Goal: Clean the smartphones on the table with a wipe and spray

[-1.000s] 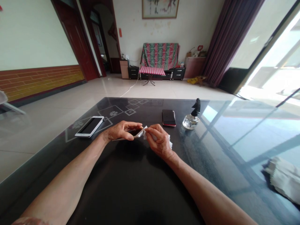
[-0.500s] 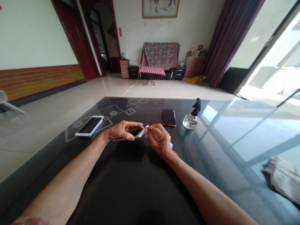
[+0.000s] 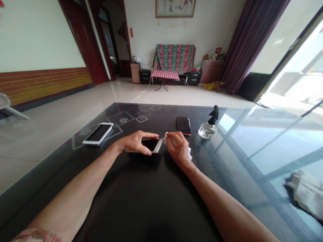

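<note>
My left hand grips a white-edged phone by its long sides, holding it screen up just above the black glass table. My right hand is closed on a small white wipe, its pinched tip touching the phone's right end. A corner of the wipe sticks out below the hand.
A white phone lies on the table to the left. A dark phone with a red edge and a small glass bottle with a black top stand beyond my hands. A crumpled grey cloth lies at the right edge.
The phone in my left hand has tilted from edge-on to lying flat, screen now facing up. My right hand stays at the phone's right end with the wipe.
</note>
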Tool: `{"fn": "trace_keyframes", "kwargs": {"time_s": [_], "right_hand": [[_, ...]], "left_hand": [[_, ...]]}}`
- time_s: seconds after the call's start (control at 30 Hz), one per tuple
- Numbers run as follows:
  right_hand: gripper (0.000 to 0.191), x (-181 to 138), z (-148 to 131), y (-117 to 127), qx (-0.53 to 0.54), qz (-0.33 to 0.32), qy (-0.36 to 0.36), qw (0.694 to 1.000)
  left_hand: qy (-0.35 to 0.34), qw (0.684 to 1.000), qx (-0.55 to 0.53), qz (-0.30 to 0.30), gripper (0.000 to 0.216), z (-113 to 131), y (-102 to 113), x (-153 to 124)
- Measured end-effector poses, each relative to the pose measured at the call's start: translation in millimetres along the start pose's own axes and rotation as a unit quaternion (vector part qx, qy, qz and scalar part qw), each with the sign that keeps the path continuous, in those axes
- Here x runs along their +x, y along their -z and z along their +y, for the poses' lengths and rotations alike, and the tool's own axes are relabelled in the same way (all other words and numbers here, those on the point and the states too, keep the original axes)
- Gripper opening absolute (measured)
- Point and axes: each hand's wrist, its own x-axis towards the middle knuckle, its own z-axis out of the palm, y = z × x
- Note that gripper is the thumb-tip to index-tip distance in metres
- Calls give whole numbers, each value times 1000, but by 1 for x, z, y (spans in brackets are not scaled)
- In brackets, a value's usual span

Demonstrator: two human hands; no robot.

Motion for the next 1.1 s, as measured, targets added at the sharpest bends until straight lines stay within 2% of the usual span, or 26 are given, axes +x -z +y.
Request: {"fn": "trace_keyframes", "kwargs": {"time_s": [0.1, 0.2, 0.33, 0.47, 0.6, 0.77, 0.9, 1.1], "right_hand": [[17, 0, 5, 0, -14, -20, 0, 1000], [17, -2, 6, -1, -28, -38, 4, 999], [18, -3, 9, -3, -42, -49, -7, 998], [18, -4, 12, -5, -49, -67, -5, 997], [18, -4, 14, -5, -56, -71, 3, 996], [16, -4, 11, -5, -49, -79, 16, 996], [16, -5, 8, -4, -44, -99, 39, 993], [17, -4, 6, -3, -51, -137, 59, 988]], "left_hand": [[-5, 992, 129, -2, 77, 0, -7, 4], [-19, 981, 195, -8, 76, -3, -14, 7], [-18, 973, 227, -23, 71, -5, -19, 9], [-23, 975, 214, -53, 73, -5, -18, 9], [-15, 980, 195, -49, 76, -7, -5, 5], [73, 968, 233, 56, 72, -25, 30, -9], [109, 970, 214, 27, 79, -43, 45, -19], [122, 961, 246, 29, 88, -56, 42, -18]]}}
